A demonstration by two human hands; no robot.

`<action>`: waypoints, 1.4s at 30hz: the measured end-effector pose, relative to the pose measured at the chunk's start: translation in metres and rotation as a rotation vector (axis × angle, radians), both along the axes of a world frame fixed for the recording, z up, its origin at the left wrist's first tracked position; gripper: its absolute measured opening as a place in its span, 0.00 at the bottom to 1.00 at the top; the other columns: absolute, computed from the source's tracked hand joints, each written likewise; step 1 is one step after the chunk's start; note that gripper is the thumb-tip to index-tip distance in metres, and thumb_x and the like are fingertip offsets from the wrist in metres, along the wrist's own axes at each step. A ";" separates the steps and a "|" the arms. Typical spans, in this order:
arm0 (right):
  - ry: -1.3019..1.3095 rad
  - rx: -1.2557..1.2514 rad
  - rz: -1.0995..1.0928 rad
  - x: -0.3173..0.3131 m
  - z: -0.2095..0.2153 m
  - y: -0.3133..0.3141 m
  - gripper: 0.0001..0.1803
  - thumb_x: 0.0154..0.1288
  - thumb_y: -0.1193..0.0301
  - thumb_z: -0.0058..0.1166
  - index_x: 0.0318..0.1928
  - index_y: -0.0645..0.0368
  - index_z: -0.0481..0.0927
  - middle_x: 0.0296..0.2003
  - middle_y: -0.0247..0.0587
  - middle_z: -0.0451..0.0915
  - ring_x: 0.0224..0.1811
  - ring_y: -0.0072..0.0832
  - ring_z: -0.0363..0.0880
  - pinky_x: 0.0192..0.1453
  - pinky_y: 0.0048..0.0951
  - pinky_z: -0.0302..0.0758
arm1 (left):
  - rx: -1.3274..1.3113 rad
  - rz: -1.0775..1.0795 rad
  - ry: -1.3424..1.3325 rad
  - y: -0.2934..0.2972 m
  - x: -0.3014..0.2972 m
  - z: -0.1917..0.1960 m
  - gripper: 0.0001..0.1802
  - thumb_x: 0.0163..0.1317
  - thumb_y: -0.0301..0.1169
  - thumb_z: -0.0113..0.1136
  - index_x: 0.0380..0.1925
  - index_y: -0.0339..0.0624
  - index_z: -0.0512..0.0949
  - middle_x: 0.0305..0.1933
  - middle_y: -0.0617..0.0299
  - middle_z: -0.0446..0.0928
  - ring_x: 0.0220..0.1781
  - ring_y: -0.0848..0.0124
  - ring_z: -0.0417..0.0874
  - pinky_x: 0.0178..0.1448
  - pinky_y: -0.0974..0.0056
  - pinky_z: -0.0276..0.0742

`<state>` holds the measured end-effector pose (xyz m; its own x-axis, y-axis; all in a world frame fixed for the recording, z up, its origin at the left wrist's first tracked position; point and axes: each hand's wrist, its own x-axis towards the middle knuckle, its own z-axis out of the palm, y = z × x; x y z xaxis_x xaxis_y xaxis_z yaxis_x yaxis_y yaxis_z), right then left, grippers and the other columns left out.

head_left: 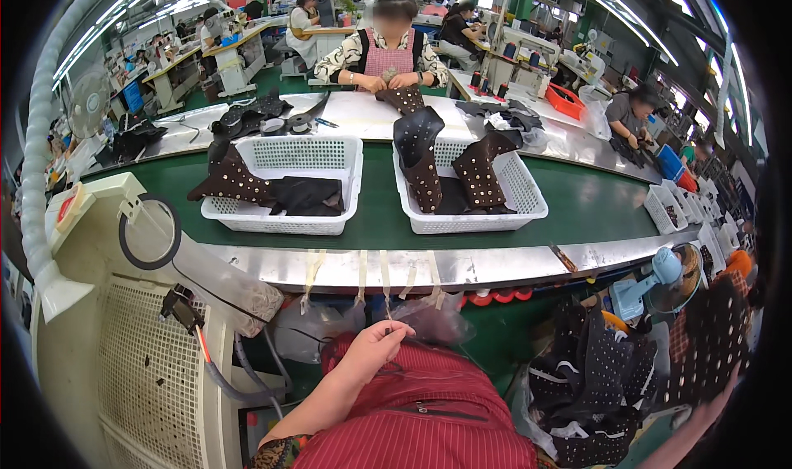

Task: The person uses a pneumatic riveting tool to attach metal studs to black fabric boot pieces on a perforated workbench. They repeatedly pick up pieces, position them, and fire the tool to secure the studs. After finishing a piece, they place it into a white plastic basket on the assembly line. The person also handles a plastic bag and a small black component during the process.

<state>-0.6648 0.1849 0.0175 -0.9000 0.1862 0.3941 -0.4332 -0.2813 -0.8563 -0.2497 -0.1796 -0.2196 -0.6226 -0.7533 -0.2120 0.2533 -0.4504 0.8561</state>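
My left hand (381, 344) is in front of my red striped apron (412, 399), close to the table's near edge. Its thumb and fingers are pinched together; what small thing they hold, if any, I cannot make out. At the far right my right forearm (689, 432) reaches up to a dark brown studded boot upper (709, 341), which hangs raised from that hand. The piece and the picture's dark rim hide most of its fingers. Below it, a pile of dark studded pieces (590, 378) lies beside me.
Two white baskets (285, 221) holding studded boot uppers stand on the green belt (379, 197). Tape strips (385, 271) hang off the metal edge (495, 267). A machine with a clear tube (223, 283) is at left, a blue fan (648, 283) at right. Opposite, a person handles another upper (402, 99).
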 end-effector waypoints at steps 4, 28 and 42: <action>-0.097 -0.086 0.420 0.057 0.016 -0.090 0.28 0.65 0.58 0.52 0.59 0.62 0.69 0.53 0.41 0.75 0.52 0.33 0.76 0.56 0.37 0.74 | -0.230 0.119 -0.090 0.011 -0.005 0.029 0.08 0.67 0.27 0.51 0.42 0.37 0.77 0.24 0.72 0.67 0.24 0.83 0.64 0.28 0.77 0.60; 0.741 0.937 1.378 0.243 -0.171 -0.315 0.16 0.64 0.61 0.50 0.46 0.60 0.69 0.34 0.56 0.78 0.36 0.52 0.78 0.40 0.47 0.75 | -0.885 0.327 -0.358 0.001 -0.027 0.054 0.13 0.67 0.29 0.46 0.48 0.35 0.69 0.40 0.53 0.74 0.43 0.63 0.76 0.50 0.65 0.71; 0.981 0.603 1.014 0.198 -0.174 -0.329 0.24 0.51 0.76 0.62 0.50 0.61 0.72 0.44 0.49 0.74 0.46 0.45 0.74 0.52 0.39 0.71 | -0.097 0.158 -0.077 -0.004 -0.037 0.053 0.16 0.72 0.35 0.39 0.41 0.35 0.75 0.32 0.65 0.76 0.32 0.81 0.71 0.37 0.72 0.68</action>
<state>-0.4670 -0.1438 -0.1566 0.1060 -0.7263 0.6791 -0.7239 -0.5246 -0.4481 -0.2870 -0.1839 -0.1670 -0.4799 -0.8596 -0.1758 0.2467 -0.3245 0.9131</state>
